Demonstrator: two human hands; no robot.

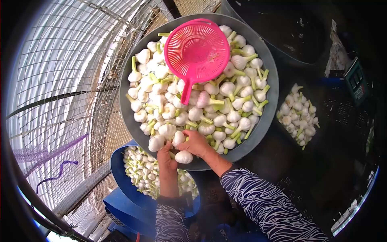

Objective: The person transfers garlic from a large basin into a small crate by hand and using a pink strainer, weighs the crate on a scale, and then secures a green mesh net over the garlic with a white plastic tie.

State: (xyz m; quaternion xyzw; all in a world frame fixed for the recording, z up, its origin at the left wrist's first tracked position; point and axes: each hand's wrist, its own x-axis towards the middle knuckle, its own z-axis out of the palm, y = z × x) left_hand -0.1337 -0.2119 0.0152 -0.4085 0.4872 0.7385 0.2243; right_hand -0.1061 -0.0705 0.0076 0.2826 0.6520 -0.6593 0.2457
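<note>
A wide grey basin (271, 94) is heaped with white garlic bulbs that have short green stems. At its near rim, my right hand (196, 144) is closed with its fingers around a garlic bulb (178, 138). Close beside it, my left hand (165, 157) is closed on the green stem of another garlic bulb (184, 157), which sticks out to the right below my right hand. One more bulb (157, 143) sits right at my left fingertips. A pink plastic strainer (197, 50) rests on the heap at the far side, its handle pointing toward me.
Below the basin on the left stands a blue tub (117, 159) full of smaller garlic pieces. More garlic bulbs (298, 115) lie in a dark crate at the right, near a scale display (356, 82). Wire mesh (60, 68) runs along the left side, with purple netting (52, 153) on it.
</note>
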